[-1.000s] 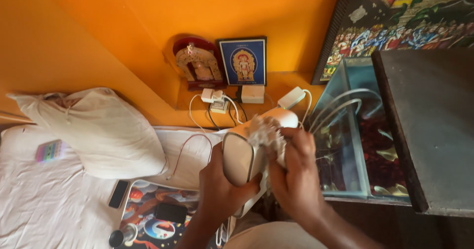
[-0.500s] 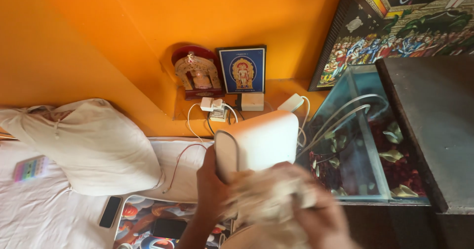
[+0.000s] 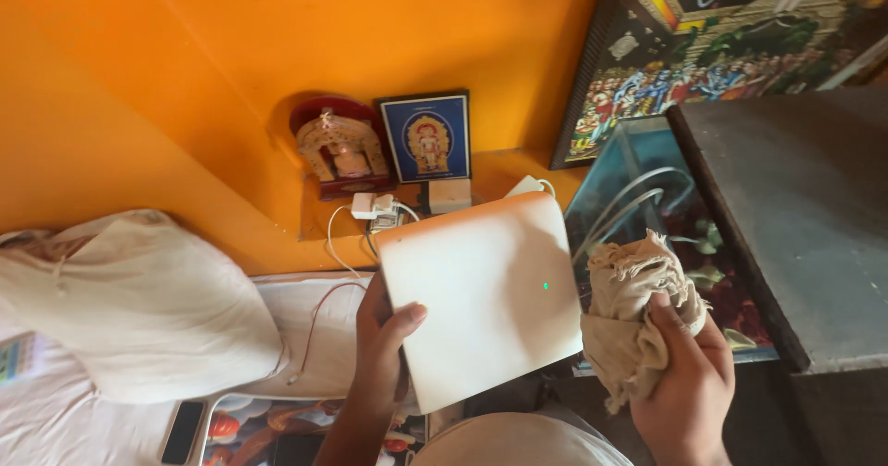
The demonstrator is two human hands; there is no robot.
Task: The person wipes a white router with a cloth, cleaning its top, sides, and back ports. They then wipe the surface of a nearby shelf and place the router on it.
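White flat box, green LED lit, sits broad face up toward me so the whole panel shows. L hand fingers clamp its left edge, thumb on top. R hand fingers bunch beige rag, now clear of the box; 0.5 s ago rag was on it.

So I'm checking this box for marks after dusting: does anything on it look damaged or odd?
No damage shows. The white box, held by the left hand, looks smooth, with one small green light lit. The right hand holds a crumpled cloth beside it.
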